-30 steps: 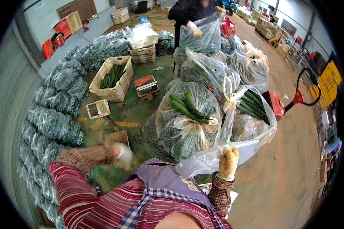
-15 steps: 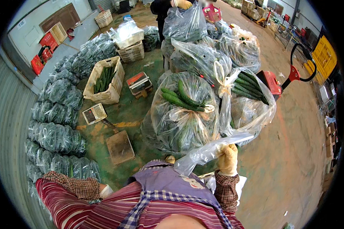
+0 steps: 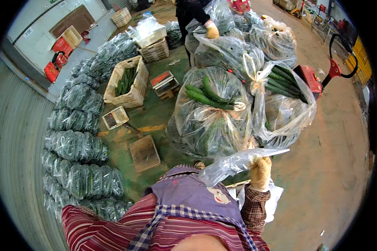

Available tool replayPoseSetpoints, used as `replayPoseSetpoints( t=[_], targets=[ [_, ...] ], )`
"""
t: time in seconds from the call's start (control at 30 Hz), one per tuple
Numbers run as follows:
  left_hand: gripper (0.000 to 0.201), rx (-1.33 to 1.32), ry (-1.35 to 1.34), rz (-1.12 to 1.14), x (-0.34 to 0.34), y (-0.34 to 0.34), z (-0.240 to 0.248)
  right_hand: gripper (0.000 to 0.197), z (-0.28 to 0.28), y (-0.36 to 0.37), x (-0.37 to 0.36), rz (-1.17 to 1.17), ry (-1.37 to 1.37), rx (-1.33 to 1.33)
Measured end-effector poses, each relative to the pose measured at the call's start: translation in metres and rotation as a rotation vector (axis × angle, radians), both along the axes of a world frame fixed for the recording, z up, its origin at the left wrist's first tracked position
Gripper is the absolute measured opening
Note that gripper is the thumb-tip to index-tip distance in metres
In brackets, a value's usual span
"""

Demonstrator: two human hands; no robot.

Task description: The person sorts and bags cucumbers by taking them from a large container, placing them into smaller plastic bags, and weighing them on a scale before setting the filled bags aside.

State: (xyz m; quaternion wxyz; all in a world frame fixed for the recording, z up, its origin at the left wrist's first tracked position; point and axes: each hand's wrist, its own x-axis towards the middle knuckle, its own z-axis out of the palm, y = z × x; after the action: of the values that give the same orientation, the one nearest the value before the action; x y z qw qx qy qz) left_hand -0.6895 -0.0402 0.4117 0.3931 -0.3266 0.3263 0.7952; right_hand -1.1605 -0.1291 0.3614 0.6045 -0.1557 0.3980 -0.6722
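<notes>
My right hand (image 3: 260, 172), in a yellowish glove, grips the edge of an empty clear plastic bag (image 3: 234, 164) that stretches across my front. Just beyond it stands a large clear bag full of cucumbers (image 3: 211, 115), tied at the top. A second cucumber bag (image 3: 285, 100) beside it on the right gapes open. My left hand is out of sight; only the striped sleeve (image 3: 96, 228) shows at the lower left.
Rows of filled bags (image 3: 77, 146) line the wall on the left. A crate of cucumbers (image 3: 127, 81), a small scale (image 3: 115, 117) and a flat box (image 3: 144, 152) sit on the green floor. Another person's gloved hand (image 3: 212, 30) handles bags at the back. A red pallet jack (image 3: 312, 79) stands right.
My left arm has swung down and back until the hand left the picture. My right hand keeps hold of the clear bag, and the view has shifted slightly.
</notes>
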Motion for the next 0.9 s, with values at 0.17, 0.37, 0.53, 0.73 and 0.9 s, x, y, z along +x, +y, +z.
replayPoseSetpoints(
  t=[0.17, 0.37, 0.53, 0.73, 0.9],
  targets=[
    [0.04, 0.026, -0.004, 0.017, -0.011, 0.001, 0.004, 0.019, -0.019, 0.003, -0.012, -0.045, -0.04, -0.004],
    [0.04, 0.07, -0.036, 0.069, -0.014, 0.017, 0.013, 0.018, -0.031, 0.003, -0.009, -0.015, -0.055, -0.033],
    [0.041, 0.066, -0.005, 0.095, -0.024, 0.017, 0.015, 0.02, -0.042, 0.018, -0.026, -0.096, -0.042, -0.055],
    [0.042, 0.099, -0.017, 0.125, -0.025, 0.028, 0.015, 0.018, -0.055, 0.029, -0.026, -0.137, -0.079, -0.13],
    [0.044, 0.133, -0.023, 0.129, -0.025, 0.026, 0.014, 0.012, -0.058, 0.02, -0.024, -0.082, -0.124, -0.098]
  ],
)
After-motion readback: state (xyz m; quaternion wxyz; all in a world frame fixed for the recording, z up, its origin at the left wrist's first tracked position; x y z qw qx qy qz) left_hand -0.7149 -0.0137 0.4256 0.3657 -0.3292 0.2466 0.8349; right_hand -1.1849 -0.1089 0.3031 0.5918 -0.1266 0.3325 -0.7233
